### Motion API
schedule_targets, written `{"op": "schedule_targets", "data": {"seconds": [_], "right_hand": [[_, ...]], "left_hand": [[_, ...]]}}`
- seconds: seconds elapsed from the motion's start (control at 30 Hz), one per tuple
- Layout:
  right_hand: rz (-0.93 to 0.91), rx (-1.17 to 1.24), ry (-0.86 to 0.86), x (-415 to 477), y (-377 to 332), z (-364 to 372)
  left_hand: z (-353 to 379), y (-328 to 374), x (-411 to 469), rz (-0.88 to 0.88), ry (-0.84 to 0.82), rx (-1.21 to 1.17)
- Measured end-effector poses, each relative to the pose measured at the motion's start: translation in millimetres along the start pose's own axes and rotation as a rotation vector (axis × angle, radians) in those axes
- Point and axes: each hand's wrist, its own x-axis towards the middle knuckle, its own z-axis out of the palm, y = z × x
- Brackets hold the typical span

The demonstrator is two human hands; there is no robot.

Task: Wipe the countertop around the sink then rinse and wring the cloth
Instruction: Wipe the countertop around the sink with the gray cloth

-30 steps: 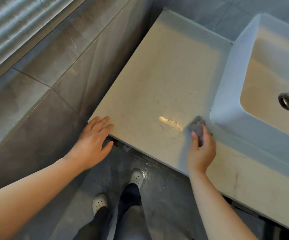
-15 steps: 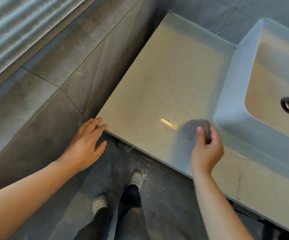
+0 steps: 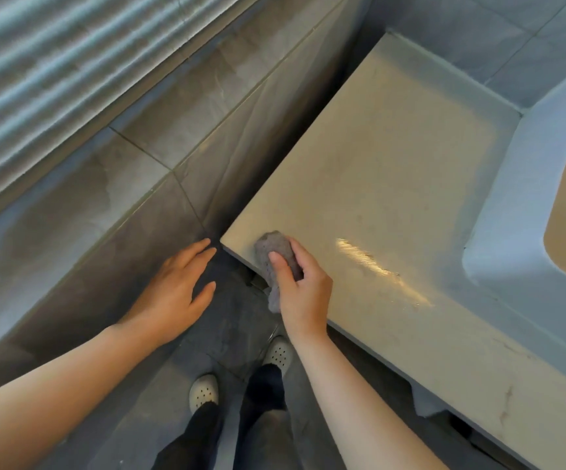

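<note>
Head view is looking down on a bathroom corner, where a grey tiled wall (image 3: 173, 130) is running along the left. The pale stone desk (image 3: 393, 171) is filling the right half, and the white sink (image 3: 512, 198) is sitting on it at the far right, only partly in frame.

The person is standing at the front left corner of the desk. Their right hand (image 3: 303, 290) is bearing down there with its fingers (image 3: 303, 256) and thumb curled round the bunched grey cloth (image 3: 269, 247). The cloth is lying on that corner, and its tail is hanging over the front edge. The left hand (image 3: 176, 286) is hovering flat with fingers spread, holding nothing. Its tips are just beside the corner, and I cannot tell whether it is touching the wall.

A wet streak (image 3: 373, 262) is shining near the front edge, between the cloth and the sink.

To my eye the wiping is under way, with the front strip partly covered. The back of the desk is looking dry, and rinsing and wringing are both waiting to be done.
</note>
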Motion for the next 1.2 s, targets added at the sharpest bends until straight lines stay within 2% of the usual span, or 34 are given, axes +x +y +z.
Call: {"op": "schedule_targets", "data": {"seconds": [0.1,0.2,0.27,0.33,0.43,0.53,0.6,0.67,0.73,0.8,0.87,0.93,1.0,1.1,1.17,1.2], "right_hand": [[0.050,0.091,0.086,16.6,-10.5,-23.3],[0.017,-0.033,0.308,58.7,-5.6,-55.9],[0.008,-0.159,0.360,87.4,7.0,-62.4],[0.020,-0.237,0.292,104.5,19.7,-52.2],[-0.083,-0.299,0.172,96.5,20.4,-14.1],[-0.199,-0.239,0.027,66.6,1.3,27.4],[-0.260,-0.169,-0.129,49.5,-12.0,44.6],[-0.202,-0.012,-0.276,43.8,-23.7,48.4],[-0.129,0.083,-0.286,51.3,-31.0,41.9],[-0.118,0.085,-0.169,69.3,-30.0,29.6],[-0.123,0.014,-0.026,89.8,-25.1,16.7],[-0.120,-0.080,0.023,96.6,-15.6,9.8],[-0.151,-0.127,-0.059,83.3,-6.1,8.2],[-0.246,-0.129,-0.307,39.4,0.5,-2.3],[-0.180,-0.107,-0.420,16.0,0.2,-17.8],[-0.096,-0.063,-0.418,10.5,-0.8,-28.3]], "left_hand": [[0.8,-9.6,-6.9,-0.069,-0.023,-0.029],[3.7,-11.0,-12.8,-0.136,-0.023,-0.111],[3.7,-7.3,-14.7,-0.213,-0.030,-0.180],[4.9,-5.3,-15.8,-0.254,-0.026,-0.212],[6.6,-8.3,-18.2,-0.284,-0.011,-0.242],[7.4,-12.5,-21.6,-0.316,0.006,-0.248],[7.7,-14.7,-25.1,-0.328,0.014,-0.258],[8.1,-17.0,-29.1,-0.343,0.027,-0.277],[9.1,-19.3,-33.1,-0.355,0.031,-0.282],[10.4,-21.3,-36.0,-0.359,0.038,-0.274],[11.7,-22.1,-37.3,-0.363,0.047,-0.264],[12.5,-21.1,-38.1,-0.362,0.048,-0.258],[11.4,-18.3,-37.5,-0.354,0.048,-0.255],[4.3,-11.3,-33.6,-0.340,0.041,-0.245],[-2.2,-5.1,-31.2,-0.316,0.032,-0.232],[-5.2,-1.2,-29.7,-0.294,0.032,-0.226]]}}
